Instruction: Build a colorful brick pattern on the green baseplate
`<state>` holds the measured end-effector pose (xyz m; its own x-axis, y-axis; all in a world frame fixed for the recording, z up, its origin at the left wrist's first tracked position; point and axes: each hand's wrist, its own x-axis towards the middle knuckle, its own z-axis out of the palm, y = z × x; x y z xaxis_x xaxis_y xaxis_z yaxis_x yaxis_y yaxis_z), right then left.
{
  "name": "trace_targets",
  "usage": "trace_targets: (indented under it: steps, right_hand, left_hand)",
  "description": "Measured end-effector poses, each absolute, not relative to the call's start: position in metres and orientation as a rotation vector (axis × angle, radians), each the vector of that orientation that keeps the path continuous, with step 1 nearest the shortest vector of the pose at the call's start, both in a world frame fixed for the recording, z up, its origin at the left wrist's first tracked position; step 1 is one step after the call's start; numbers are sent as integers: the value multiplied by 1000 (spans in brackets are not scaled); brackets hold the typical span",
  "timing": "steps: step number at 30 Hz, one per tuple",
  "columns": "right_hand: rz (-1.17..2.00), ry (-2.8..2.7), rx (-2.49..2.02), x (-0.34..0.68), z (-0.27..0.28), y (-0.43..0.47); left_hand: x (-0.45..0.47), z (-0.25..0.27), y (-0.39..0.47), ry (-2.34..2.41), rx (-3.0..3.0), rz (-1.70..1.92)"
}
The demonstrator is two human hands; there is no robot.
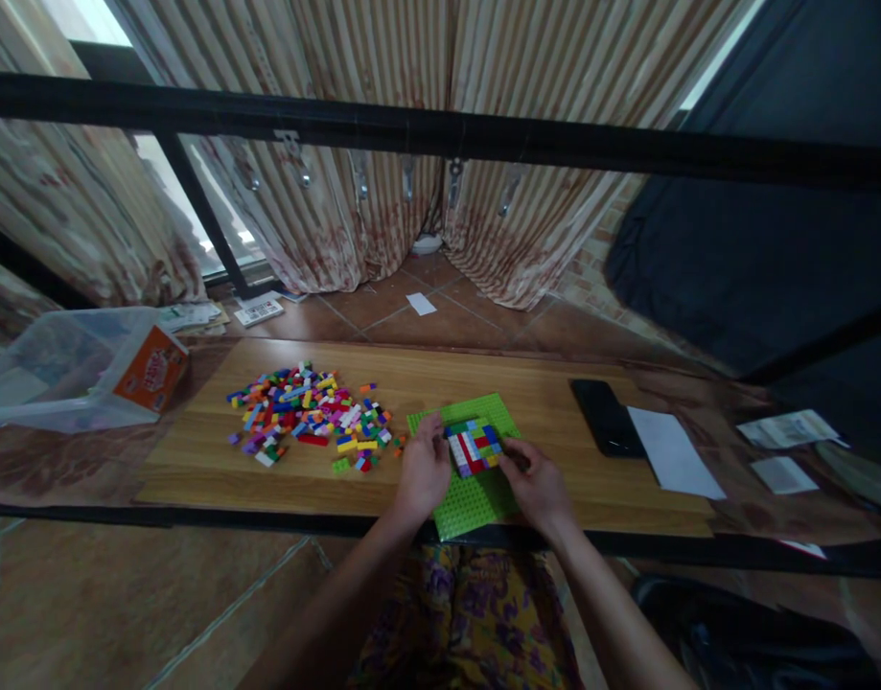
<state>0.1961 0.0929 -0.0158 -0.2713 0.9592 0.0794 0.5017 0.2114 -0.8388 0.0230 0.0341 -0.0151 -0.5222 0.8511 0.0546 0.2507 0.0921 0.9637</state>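
On a green studded baseplate lies a flat block of multicoloured toy bricks in red, white, blue, yellow and green. My left hand is at its left edge, fingers bent and close against the bricks. From the right, my right hand pinches the block's edge between thumb and forefinger. Parts of the fingertips on both sides are too small to make out. A pile of loose toy bricks spreads over the wooden board to the left of the baseplate.
The wooden board lies across the table. A clear plastic tub with an orange label stands at far left. Right of the baseplate are a black phone and white paper. A black rail crosses beyond the board, before the curtains.
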Motion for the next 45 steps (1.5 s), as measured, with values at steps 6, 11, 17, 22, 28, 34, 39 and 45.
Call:
trace_targets:
  steps: [6,11,17,22,28,34,39,45]
  right_hand:
    - [926,-1775,-1433,184,-13,83]
    - [1184,-1586,-1340,182,-21,94]
    - [1120,-1610,-1324,174,-24,125]
    - [650,-1903,-1287,156,-25,136]
    - [343,-2114,-1293,143,-36,136]
    - [318,-2174,-1252,141,-40,148]
    - [334,-2200,-1194,142,-39,153]
    - [392,-2146,-1127,147,-37,152]
  left_hand:
    - [42,-29,57,1404,737,1691]
    - [18,-31,81,1218,573,1761]
    - [4,-34,84,1210,537,1815]
    - [19,-38,82,1321,693,1742]
    - [28,-37,75,1599,1135,1594]
    - [30,-30,75,1706,1228,1558]
    - [34,-24,75,1758,1191,1555]
    - [35,-21,68,1787,1134,1540]
